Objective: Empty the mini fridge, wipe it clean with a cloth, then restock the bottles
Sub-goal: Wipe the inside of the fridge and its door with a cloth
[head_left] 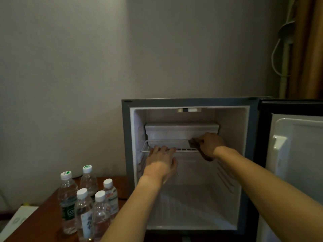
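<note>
- My right hand (209, 145) is inside the mini fridge (189, 165), fingers curled tight around a dark cloth (194, 142), which I press against the right end of the wire shelf (167, 147).
- My left hand (161, 161) has its fingers hooked over the front bar of that shelf, left of centre, thumb tucked underneath, gripping the wire.
- Behind the shelf, at the back of the fridge, sits a pale box-like compartment (181, 131).
- The fridge's lower space holds nothing but its white ribbed floor and side rails.
- The fridge door (295, 154) hangs swung wide to the fridge's right, its white inner liner facing me.
- Left of the fridge, five water bottles (87, 201) stand upright in a close cluster on a reddish wooden table (42, 222), white caps on, well clear of the fridge opening.
- Further left of the fridge, at the table's edge, lies a white box (16, 220).
</note>
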A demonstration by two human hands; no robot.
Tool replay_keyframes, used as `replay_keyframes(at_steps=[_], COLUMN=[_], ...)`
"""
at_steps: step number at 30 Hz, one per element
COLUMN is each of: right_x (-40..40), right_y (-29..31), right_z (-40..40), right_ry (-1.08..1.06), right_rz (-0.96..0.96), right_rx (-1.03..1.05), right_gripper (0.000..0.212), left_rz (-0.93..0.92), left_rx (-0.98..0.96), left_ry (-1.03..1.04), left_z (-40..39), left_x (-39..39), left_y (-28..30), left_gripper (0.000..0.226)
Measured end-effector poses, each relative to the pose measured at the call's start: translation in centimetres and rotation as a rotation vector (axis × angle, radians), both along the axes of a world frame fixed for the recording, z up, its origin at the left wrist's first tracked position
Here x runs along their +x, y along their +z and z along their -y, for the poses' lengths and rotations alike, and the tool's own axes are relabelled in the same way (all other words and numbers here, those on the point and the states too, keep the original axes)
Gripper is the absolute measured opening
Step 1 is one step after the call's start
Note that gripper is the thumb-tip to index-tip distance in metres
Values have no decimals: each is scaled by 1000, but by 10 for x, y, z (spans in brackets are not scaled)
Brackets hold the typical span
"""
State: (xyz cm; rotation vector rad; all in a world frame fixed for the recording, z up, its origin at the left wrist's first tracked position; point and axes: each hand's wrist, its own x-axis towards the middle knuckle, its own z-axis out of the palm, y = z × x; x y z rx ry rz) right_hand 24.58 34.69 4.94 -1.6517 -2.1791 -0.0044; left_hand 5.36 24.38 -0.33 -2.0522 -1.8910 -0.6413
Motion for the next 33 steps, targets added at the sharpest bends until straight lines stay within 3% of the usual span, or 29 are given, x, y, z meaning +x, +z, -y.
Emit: replay_keyframes(at_steps=[8,15,25,33], right_x=[9,4,7,14], right_y=[14,11,13,17], right_z=[32,7,19,49], right_ry=[-162,-134,-126,-199], right_rz=[150,93,59,125], right_rx=[-52,11,1,-30], right_gripper=[55,30,33,52], left_rz=[12,-10,9,15], left_rx=[8,69,39,54], left_ry=[5,14,12,15], left_z=[3,2,-8,0], left_x=[1,1,-3,-1], left_y=[0,-4,-11,-8], left_gripper=[48,49,52,61])
